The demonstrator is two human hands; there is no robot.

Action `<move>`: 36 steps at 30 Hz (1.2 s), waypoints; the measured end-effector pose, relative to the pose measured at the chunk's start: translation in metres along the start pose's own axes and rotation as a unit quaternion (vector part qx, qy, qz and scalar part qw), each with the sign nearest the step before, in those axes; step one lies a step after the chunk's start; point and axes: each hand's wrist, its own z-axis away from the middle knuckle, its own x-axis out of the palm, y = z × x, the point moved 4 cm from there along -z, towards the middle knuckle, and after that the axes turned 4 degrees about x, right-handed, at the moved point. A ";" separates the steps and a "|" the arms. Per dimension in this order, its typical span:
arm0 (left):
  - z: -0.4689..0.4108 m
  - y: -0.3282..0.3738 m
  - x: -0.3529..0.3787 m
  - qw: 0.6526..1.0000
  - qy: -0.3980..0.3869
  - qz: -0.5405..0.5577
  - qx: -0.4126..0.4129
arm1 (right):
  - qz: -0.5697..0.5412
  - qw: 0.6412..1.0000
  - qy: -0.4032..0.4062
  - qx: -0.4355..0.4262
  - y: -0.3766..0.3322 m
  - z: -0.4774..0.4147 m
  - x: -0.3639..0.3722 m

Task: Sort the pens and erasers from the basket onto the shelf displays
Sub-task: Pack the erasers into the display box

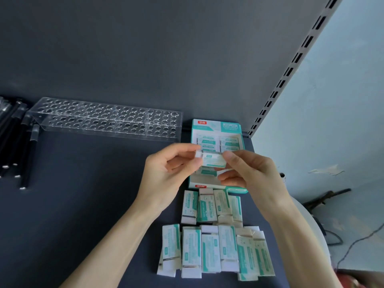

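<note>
Right now both your forearms reach in from the bottom edge and meet over the middle of the shelf (83,204), wrists angled inward toward each other. Your left hand (166,173) is turned palm-right, its fingers (187,147) curled and pinching the white bare end of a single eraser (213,160). Your right hand (249,175) faces it, thumb on top and curled fingers beneath, pinching the other end by the green-printed sleeve. The eraser lies roughly level between the two hands, held in the air just above the open display box (216,126), which already has erasers laid in its back compartments. Near you, the loose erasers (209,206) lie flat on the shelf in two rough rows, some overlapping. To the left a clear pen rack (108,119) stands against the back panel, and the black pens (14,142) lie beside it at the left edge
</note>
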 end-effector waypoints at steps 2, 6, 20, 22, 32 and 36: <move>0.000 0.002 0.001 1.000 -0.005 -0.012 0.015 | 0.006 1.000 -0.007 -0.003 -0.001 0.001 -0.003; 0.002 -0.001 -0.002 0.994 -0.023 -0.106 0.033 | 0.034 0.998 0.027 -0.054 -0.005 0.002 -0.021; 0.002 -0.022 -0.008 0.969 -0.065 -0.235 -0.047 | 0.407 0.895 0.089 -0.163 0.008 -0.006 -0.043; 0.002 -0.021 -0.008 0.970 -0.068 -0.230 -0.041 | 0.427 0.882 0.088 -0.176 0.007 -0.009 -0.042; 0.001 -0.022 -0.008 0.969 -0.076 -0.232 -0.033 | 0.467 0.865 0.072 -0.169 0.015 -0.021 -0.032; 0.002 -0.021 -0.008 0.965 -0.063 -0.249 -0.041 | 0.454 0.867 0.081 -0.189 0.012 -0.013 -0.031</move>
